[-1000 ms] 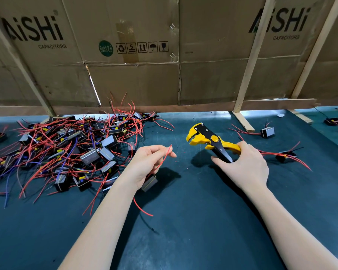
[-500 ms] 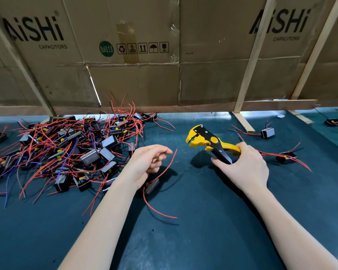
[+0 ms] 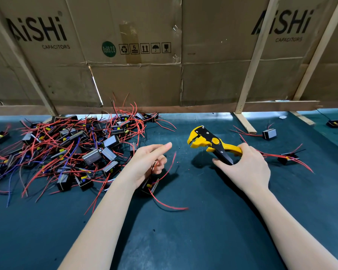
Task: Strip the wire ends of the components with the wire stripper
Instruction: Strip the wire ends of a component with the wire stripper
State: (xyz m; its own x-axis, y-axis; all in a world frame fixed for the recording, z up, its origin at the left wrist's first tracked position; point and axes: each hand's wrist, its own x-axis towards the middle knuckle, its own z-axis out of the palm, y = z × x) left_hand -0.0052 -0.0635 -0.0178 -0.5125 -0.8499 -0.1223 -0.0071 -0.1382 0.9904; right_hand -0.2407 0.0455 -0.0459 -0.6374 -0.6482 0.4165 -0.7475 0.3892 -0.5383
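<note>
Right hand grips the stripper; left hand holds a component over the bench.

The right hand (image 3: 246,168) has its fingers curled round the yellow-and-black handles of the stripper (image 3: 211,144), held above the dark bench (image 3: 203,240) with its jaws pointing left and standing apart. The left hand (image 3: 144,164) is raised just left of it, index finger stretched out toward the stripper, the other fingers curled on a thin black lead of a component (image 3: 150,185), which sits under the palm. Red wires (image 3: 164,203) curve out from that component over the bench. A heap of components (image 3: 70,149) with tangled red and blue wires lies to the left. Two single components (image 3: 269,133) lie to the right, beyond the right hand. Cardboard (image 3: 137,80) braced by wooden slats stands behind the bench.
</note>
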